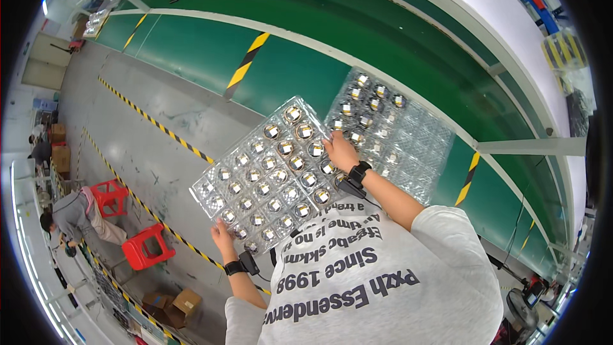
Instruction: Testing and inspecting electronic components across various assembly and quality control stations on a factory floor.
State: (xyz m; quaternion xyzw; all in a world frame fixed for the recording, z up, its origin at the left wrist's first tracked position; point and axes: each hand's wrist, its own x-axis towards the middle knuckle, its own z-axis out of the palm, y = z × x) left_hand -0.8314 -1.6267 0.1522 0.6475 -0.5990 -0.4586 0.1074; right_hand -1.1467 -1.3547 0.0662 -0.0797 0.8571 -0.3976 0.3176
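Above green belt (211, 51), clear blister tray (268, 172) (round parts) in both hands' closed fingers (220, 233).

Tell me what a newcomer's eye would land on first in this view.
First, the clear plastic tray full of small round metal parts, held up at the centre of the picture by the left hand at its lower edge and the right hand at its far side. Behind it a second tray, only partly filled, lies on the green conveyor belt. At lower left, two red stools stand on the grey floor.
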